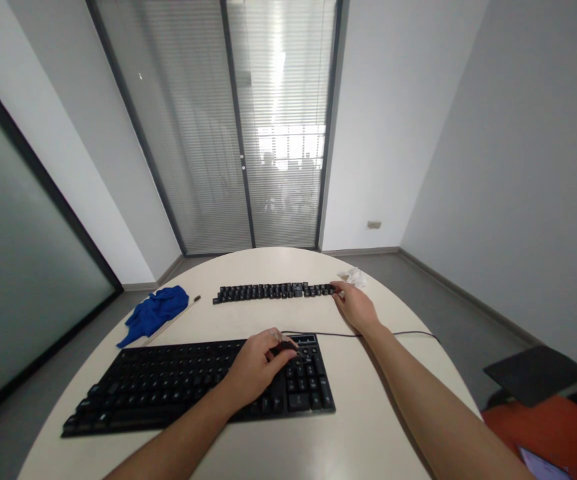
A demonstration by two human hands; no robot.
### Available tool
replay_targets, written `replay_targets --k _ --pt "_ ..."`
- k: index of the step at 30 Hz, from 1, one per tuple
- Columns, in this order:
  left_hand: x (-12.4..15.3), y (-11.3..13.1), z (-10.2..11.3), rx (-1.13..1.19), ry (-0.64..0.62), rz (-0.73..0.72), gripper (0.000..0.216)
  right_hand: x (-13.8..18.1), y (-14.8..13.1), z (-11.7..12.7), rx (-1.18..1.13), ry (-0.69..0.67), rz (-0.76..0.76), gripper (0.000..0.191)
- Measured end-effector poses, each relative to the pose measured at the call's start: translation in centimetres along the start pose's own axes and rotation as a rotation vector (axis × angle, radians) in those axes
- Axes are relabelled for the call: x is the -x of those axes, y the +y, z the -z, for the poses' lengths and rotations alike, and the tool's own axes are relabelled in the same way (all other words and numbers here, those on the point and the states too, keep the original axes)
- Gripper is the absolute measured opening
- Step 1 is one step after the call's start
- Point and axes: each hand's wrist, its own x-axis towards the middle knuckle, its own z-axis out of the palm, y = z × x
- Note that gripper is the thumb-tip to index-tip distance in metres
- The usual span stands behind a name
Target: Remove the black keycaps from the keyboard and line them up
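A black keyboard lies across the near part of the table. My left hand rests over its right side, near the number pad, with fingers curled and thumb close to the forefinger. Something small and dark shows under those fingers; its kind is unclear. Farther back, loose black keycaps are laid out in rows. At the right end of these rows is my right hand, its fingertips closed on a keycap that they partly cover.
On the left of the round white table lie a crumpled blue cloth and a thin brush. White crumpled tissue sits beyond my right hand. A black cable runs to the right. An orange chair stands at the right.
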Motion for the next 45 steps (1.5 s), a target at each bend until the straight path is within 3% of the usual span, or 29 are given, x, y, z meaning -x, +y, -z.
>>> replay_targets --k 9,15,17,20,23,25,40,45 --pt "0.0 0.1 0.0 -0.023 0.049 0.000 0.017 0.1 -0.3 0.2 -0.028 -0.001 -0.024 0.029" --pt "-0.1 0.1 0.0 -0.002 0.015 0.014 0.018 0.0 -1.4 1.7 -0.078 -0.029 -0.026 0.021" --pt "-0.1 0.0 0.0 0.008 0.009 0.021 0.018 0.3 -1.9 2.6 -0.164 -0.134 0.063 0.021" --pt "-0.2 0.0 -0.1 0.014 0.011 0.025 0.018 1.4 -2.8 3.8 -0.382 -0.453 0.230 0.029" --pt "-0.2 -0.1 -0.1 0.005 0.015 0.023 0.018 2.6 -3.7 4.5 -0.486 -0.786 0.259 0.035" --pt "-0.2 -0.1 -0.1 -0.014 0.011 0.020 0.018 3.0 -4.3 4.6 -0.493 -0.885 0.260 0.036" --pt "0.2 0.6 -1.2 -0.393 -0.068 -0.157 0.018 3.4 -6.0 4.2 -0.543 -0.916 0.275 0.032" --pt "0.1 0.4 -1.2 -0.273 0.014 -0.052 0.025 3.4 -6.9 4.7 -0.506 -0.823 0.347 0.031"
